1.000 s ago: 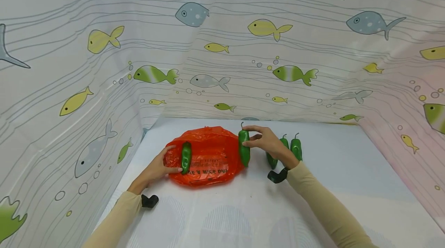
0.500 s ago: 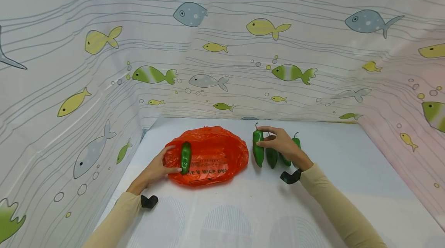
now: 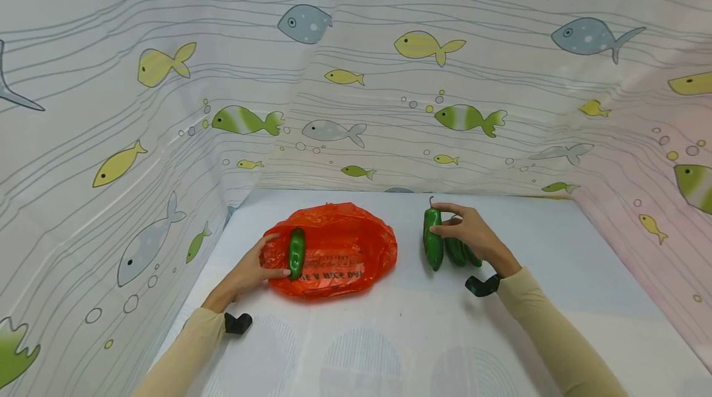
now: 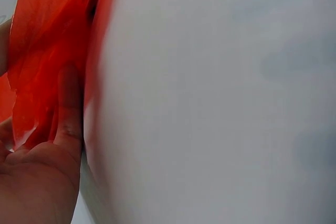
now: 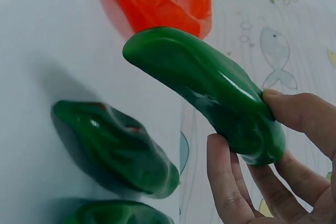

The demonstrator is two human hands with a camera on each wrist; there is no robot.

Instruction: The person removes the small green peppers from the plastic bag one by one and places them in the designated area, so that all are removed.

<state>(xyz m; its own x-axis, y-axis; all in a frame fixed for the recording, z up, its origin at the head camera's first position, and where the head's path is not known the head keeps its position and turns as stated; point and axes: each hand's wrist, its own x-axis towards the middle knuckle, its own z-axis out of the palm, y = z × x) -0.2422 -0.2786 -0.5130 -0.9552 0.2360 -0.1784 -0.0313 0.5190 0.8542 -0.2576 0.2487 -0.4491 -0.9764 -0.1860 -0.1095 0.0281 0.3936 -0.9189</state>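
A red plastic bag (image 3: 334, 248) lies on the table with its mouth spread wide, printed lettering inside. One green chili pepper (image 3: 297, 253) rests in its left part. My left hand (image 3: 253, 266) grips the bag's left side, the thumb tip right at that pepper's lower end. In the left wrist view the fingers (image 4: 69, 103) lie against the red plastic. My right hand (image 3: 470, 233) pinches another green chili pepper (image 3: 432, 239) near its stem end, tip pointing down. Two more green peppers (image 5: 118, 148) lie on the table beside it, partly hidden by the hand in the head view.
The white table (image 3: 367, 335) runs back to a fish-patterned curtain (image 3: 378, 149), which also stands along the left and right sides. A black wrist mount shows on each forearm.
My right hand has carried its pepper rightward, from the bag's right edge to in front of the two loose peppers. The left hand, the bag and the pepper in it stay put.
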